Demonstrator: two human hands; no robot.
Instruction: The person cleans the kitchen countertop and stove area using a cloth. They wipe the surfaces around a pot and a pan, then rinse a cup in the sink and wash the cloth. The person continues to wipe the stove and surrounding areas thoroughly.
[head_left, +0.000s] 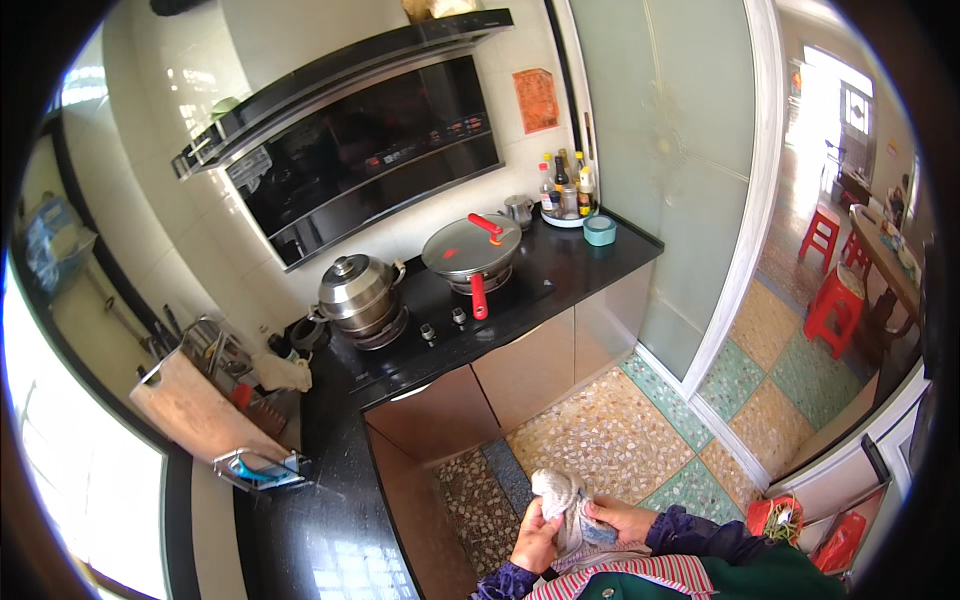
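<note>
A bunched, greyish-white cloth (566, 499) is held in front of my body, above the floor beside the counter. My left hand (536, 538) grips its left side, with the thumb on the fabric. From the right, my right hand (624, 519) closes on the same cloth, near a blue-grey part of it. On the black counter (555, 277) beyond, a lidded steel pot (360, 296) stands on the left burner. A wok with a glass lid (469, 244) and red handles rests on the right burner.
Sauce bottles (566, 187) stand on a round tray by a teal container (600, 230). A wooden cutting board (210, 409) leans in a rack at the left. Beside the sliding glass door (667, 150), a doorway shows red stools (834, 311). A red bag (774, 517) lies at the lower right.
</note>
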